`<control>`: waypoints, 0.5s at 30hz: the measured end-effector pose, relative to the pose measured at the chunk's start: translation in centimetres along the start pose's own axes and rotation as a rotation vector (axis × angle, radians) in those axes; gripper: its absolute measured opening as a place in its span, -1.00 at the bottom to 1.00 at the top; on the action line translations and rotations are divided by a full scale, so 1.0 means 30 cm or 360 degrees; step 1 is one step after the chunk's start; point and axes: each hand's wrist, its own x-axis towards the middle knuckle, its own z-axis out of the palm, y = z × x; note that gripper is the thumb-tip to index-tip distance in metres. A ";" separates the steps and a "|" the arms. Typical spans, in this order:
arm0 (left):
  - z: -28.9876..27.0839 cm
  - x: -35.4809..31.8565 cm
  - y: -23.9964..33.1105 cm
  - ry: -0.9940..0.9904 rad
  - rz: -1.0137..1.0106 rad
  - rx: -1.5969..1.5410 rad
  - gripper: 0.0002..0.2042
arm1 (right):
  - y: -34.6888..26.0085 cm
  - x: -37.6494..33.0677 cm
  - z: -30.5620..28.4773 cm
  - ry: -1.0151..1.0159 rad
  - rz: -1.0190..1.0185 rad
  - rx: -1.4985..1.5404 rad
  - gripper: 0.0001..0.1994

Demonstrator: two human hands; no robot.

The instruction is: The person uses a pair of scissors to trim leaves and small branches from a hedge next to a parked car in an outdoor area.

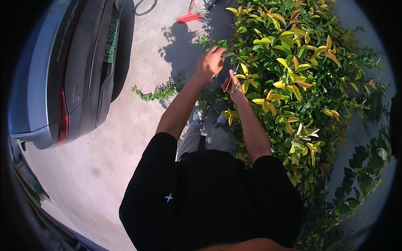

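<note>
Both hands (222, 71) at the hedge (293, 75), gripping thin twigs (229, 55).

Obstacles and free room, head view. To the person's right, a dense hedge (301, 83) of green and yellow leaves fills the space; foliage packs close, with no open gap visible between the twigs. Both hands work at its left edge: left hand (210, 62) at the outer leaves, right hand (233, 85) partly among them, leaves touching it. To the left, bare concrete ground (138, 125) lies open between hedge and a parked grey car (71, 75), well apart from the hands. A cut leafy sprig (157, 91) lies on the concrete near the left forearm. A red broom head (188, 16) rests farther off.
</note>
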 end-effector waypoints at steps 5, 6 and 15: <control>0.065 -0.026 0.053 0.0226 -0.0231 -0.0390 -0.85 | -0.079 0.061 -0.008 0.0070 0.0099 0.0287 -0.45; 0.080 -0.063 0.053 0.0193 -0.0372 -0.0481 -0.85 | -0.079 0.074 -0.011 0.0076 0.0044 0.0295 -0.48; 0.152 -0.286 0.008 0.0157 -0.0895 -0.0613 -0.87 | -0.110 -0.027 0.076 0.0312 -0.0201 -0.0188 -0.54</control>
